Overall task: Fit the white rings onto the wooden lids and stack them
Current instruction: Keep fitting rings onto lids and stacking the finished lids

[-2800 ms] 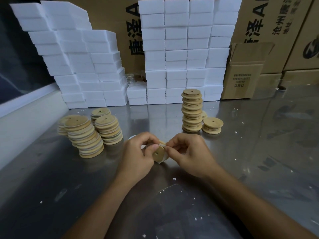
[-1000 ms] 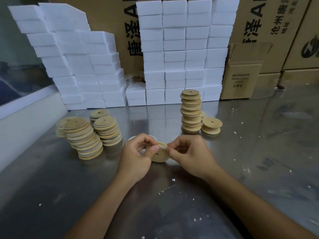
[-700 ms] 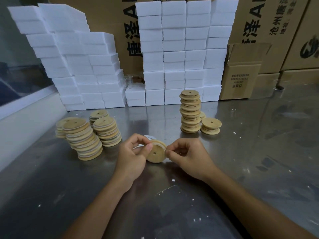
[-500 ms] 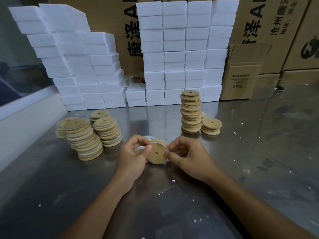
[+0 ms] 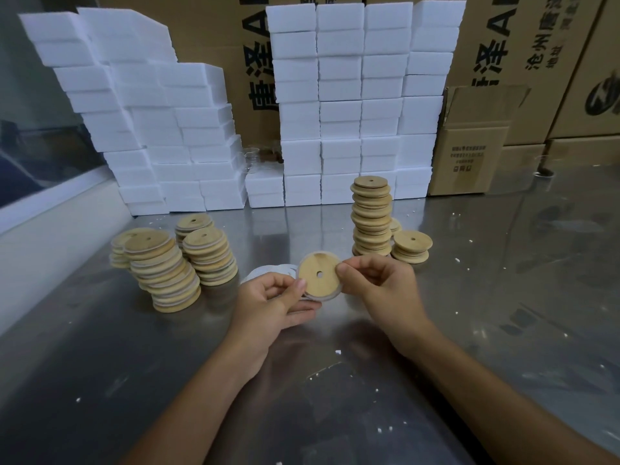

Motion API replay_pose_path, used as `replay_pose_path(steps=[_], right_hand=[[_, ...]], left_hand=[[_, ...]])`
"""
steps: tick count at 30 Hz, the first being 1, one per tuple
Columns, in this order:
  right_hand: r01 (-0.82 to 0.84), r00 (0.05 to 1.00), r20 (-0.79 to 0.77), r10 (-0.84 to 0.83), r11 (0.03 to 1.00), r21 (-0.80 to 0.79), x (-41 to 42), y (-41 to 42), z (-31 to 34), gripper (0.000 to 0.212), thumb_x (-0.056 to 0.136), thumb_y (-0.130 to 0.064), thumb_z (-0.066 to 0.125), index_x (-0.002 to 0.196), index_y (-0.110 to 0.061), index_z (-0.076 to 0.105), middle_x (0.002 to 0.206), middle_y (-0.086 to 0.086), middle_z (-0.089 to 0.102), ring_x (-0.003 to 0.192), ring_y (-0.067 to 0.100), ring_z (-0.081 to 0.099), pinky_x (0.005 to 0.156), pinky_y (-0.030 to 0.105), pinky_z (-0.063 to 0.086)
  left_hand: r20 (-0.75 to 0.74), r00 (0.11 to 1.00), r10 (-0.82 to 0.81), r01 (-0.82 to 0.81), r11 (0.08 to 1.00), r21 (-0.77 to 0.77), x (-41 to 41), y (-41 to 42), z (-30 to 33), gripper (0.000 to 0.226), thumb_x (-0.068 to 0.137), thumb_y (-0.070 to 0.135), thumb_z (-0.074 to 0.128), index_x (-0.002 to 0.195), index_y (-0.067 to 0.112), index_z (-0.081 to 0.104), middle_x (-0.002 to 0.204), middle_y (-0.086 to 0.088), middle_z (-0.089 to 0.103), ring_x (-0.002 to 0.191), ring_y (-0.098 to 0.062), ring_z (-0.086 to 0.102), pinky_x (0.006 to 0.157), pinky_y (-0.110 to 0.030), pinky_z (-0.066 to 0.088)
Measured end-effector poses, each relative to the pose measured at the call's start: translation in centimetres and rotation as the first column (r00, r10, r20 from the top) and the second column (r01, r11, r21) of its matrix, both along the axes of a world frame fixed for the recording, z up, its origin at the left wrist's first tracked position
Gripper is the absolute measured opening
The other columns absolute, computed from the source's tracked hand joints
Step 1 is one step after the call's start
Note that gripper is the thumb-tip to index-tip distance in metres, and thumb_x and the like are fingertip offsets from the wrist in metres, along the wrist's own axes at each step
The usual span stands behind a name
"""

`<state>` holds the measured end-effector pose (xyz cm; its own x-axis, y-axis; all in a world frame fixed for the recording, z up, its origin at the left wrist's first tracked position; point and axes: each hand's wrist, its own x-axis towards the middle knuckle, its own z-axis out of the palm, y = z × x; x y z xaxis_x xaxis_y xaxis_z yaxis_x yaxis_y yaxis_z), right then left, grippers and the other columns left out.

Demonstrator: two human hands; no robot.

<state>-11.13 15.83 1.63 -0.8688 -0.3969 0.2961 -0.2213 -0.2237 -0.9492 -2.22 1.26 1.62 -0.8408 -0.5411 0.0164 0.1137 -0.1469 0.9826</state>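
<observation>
White foam blocks (image 5: 355, 105) stacked along far edge of tabletop (image 5: 503, 297), cardboard boxes (image 5: 476, 142) behind and to the right. Leaning stacks of ringed lids (image 5: 161, 266) toward left edge; tall stack of bare lids (image 5: 370, 218) and a short one (image 5: 412, 246) right of centre. Loose white rings (image 5: 268, 273) lie just behind left hand (image 5: 271, 300). Both hands pinch one wooden lid (image 5: 319, 275) by opposite rims, above mid-tabletop, face toward camera, white ring around its edge. Right hand (image 5: 382, 283) fingers curled.
</observation>
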Motion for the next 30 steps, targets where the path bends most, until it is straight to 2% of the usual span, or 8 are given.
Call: replay_pose_path(steps=[3, 7, 12, 15, 17, 23, 26, 30], right_hand=[[-0.069, 0.993, 0.096, 0.068, 0.998, 0.011, 0.46, -0.21, 0.08, 0.013, 0.084, -0.007, 0.077, 0.091, 0.000, 0.069, 0.076, 0.009, 0.074, 0.070, 0.014, 0.070, 0.065, 0.024, 0.059], [-0.098, 0.982, 0.167, 0.090, 0.994, 0.041, 0.75, -0.29, -0.05, 0.015, 0.084, -0.009, 0.077, 0.090, 0.001, 0.068, 0.073, 0.014, 0.074, 0.066, 0.018, 0.070, 0.063, 0.025, 0.059], [-0.135, 0.945, 0.301, 0.128, 0.991, 0.003, 0.60, -0.25, 0.08, 0.018, 0.084, -0.020, 0.078, 0.082, -0.003, 0.072, 0.076, 0.014, 0.074, 0.070, 0.017, 0.072, 0.063, 0.024, 0.058], [-0.173, 0.925, 0.341, 0.165, 0.985, -0.007, 0.62, -0.25, 0.22, 0.020, 0.079, -0.024, 0.080, 0.080, -0.005, 0.074, 0.078, 0.016, 0.074, 0.071, 0.017, 0.072, 0.063, 0.023, 0.057], [-0.168, 0.924, 0.345, 0.166, 0.986, -0.024, 0.64, -0.20, 0.22, 0.020, 0.075, -0.022, 0.081, 0.079, -0.004, 0.073, 0.076, 0.016, 0.074, 0.069, 0.016, 0.071, 0.063, 0.022, 0.057], [-0.087, 0.957, 0.271, 0.108, 0.992, -0.086, 0.75, -0.12, 0.14, 0.008, 0.082, -0.007, 0.077, 0.081, -0.001, 0.073, 0.073, 0.013, 0.073, 0.068, 0.015, 0.070, 0.066, 0.021, 0.057], [-0.068, 0.964, 0.247, 0.095, 0.991, -0.116, 0.86, -0.14, 0.26, 0.005, 0.081, -0.006, 0.078, 0.079, -0.004, 0.074, 0.074, 0.015, 0.073, 0.069, 0.017, 0.071, 0.067, 0.021, 0.057], [-0.061, 0.961, 0.258, 0.104, 0.984, -0.170, 1.14, -0.40, 0.47, 0.006, 0.078, -0.002, 0.078, 0.078, -0.007, 0.075, 0.077, 0.014, 0.075, 0.071, 0.017, 0.072, 0.067, 0.022, 0.058]], left_hand=[[-0.043, 0.998, 0.048, -0.043, 0.994, 0.104, -0.02, -0.03, 0.23, 0.009, 0.091, 0.002, 0.062, 0.086, -0.006, 0.060, 0.084, -0.021, 0.073, 0.078, -0.028, 0.074, 0.064, -0.029, 0.059], [-0.053, 0.995, 0.090, -0.081, 0.986, 0.148, -0.06, 0.03, 0.38, 0.008, 0.089, -0.001, 0.063, 0.084, -0.006, 0.059, 0.085, -0.021, 0.073, 0.078, -0.026, 0.074, 0.068, -0.029, 0.060], [-0.083, 0.995, 0.062, -0.045, 0.981, 0.189, -0.08, 0.39, 0.41, 0.008, 0.089, -0.002, 0.062, 0.082, -0.006, 0.059, 0.084, -0.020, 0.073, 0.077, -0.023, 0.073, 0.071, -0.030, 0.060], [-0.120, 0.992, 0.040, -0.012, 0.975, 0.223, 0.01, 0.20, 0.67, 0.007, 0.086, 0.000, 0.064, 0.082, -0.003, 0.060, 0.079, -0.015, 0.073, 0.074, -0.020, 0.072, 0.068, -0.028, 0.059], [-0.129, 0.991, 0.039, -0.009, 0.974, 0.225, 0.07, 0.11, 0.80, 0.006, 0.084, 0.000, 0.066, 0.083, -0.003, 0.061, 0.079, -0.015, 0.073, 0.074, -0.020, 0.072, 0.067, -0.027, 0.059], [-0.046, 0.999, -0.003, 0.010, 0.986, 0.165, 0.19, 0.20, 0.58, 0.014, 0.083, 0.003, 0.070, 0.088, -0.009, 0.065, 0.090, -0.021, 0.074, 0.084, -0.027, 0.074, 0.071, -0.032, 0.060], [-0.040, 0.999, -0.013, 0.019, 0.988, 0.154, 0.19, 0.26, 0.57, 0.018, 0.083, 0.005, 0.071, 0.090, -0.011, 0.066, 0.085, -0.019, 0.073, 0.078, -0.029, 0.073, 0.068, -0.034, 0.060], [-0.060, 0.998, -0.016, 0.024, 0.989, 0.148, 0.24, 0.34, 0.58, 0.013, 0.082, 0.003, 0.071, 0.086, -0.008, 0.067, 0.078, -0.015, 0.072, 0.075, -0.028, 0.073, 0.067, -0.032, 0.059]])
